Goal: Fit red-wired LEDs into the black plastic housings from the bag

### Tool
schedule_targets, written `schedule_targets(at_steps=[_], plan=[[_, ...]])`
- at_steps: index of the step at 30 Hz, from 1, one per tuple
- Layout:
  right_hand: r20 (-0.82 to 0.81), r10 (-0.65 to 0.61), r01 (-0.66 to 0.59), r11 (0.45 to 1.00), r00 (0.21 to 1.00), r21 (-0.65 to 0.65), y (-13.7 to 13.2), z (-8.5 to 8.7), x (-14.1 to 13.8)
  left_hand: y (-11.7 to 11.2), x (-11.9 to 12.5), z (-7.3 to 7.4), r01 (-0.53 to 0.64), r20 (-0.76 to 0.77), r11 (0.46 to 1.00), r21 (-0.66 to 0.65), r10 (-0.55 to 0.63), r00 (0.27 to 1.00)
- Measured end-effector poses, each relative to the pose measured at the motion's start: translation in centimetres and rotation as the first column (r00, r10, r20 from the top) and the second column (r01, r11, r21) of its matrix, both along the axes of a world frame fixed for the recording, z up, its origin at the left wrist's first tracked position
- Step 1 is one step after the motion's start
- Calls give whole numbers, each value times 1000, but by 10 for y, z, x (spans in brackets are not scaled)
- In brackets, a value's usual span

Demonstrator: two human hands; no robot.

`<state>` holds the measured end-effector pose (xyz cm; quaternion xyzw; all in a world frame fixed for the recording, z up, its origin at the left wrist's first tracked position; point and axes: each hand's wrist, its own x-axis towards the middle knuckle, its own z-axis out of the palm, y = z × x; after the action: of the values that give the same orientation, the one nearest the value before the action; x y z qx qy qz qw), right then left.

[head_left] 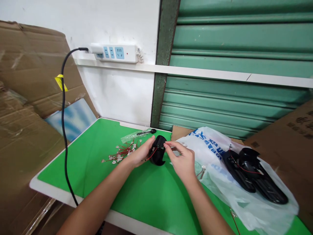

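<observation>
My left hand [144, 150] is closed around the left side of a black curved plastic housing [156, 159], held above the green table. Inside the housing's hollow, a thin red wire and a small part show. The thumb and forefinger of my right hand [179, 156] pinch at its upper right edge; whatever lies between those fingertips is too small to make out. Left of the housing, a loose pile of small metal discs with red wires [121, 152] is spread on the table. Behind it lies a black-handled tool [146, 132] partly in clear plastic wrap.
At right, a white printed plastic bag [212, 147] carries black plastic parts [254, 176] with red wires. A black cable [64, 124] hangs from the power strip [119, 53] across the table's left side. Cardboard [24, 81] stands at left, and a green shutter [232, 42] rises behind.
</observation>
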<state>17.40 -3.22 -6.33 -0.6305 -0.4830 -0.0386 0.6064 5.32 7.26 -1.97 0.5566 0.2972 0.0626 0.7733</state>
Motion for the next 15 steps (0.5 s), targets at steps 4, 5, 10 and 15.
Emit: schedule_targets(at_steps=[4, 5, 10, 15], plan=[[46, -13, 12, 1000, 999, 16, 0, -2, 0, 2, 0, -4, -1, 7, 1000, 10, 1, 1000], [49, -14, 13, 1000, 999, 18, 0, -3, -1, 2, 1, -5, 3, 21, 1000, 8, -3, 1000], [-21, 16, -16, 1000, 1000, 7, 0, -3, 0, 3, 0, -8, 11, 31, 1000, 9, -11, 999], [-115, 113, -115, 993, 987, -5, 0, -2, 1, 4, -1, -4, 17, 49, 1000, -4, -17, 999]])
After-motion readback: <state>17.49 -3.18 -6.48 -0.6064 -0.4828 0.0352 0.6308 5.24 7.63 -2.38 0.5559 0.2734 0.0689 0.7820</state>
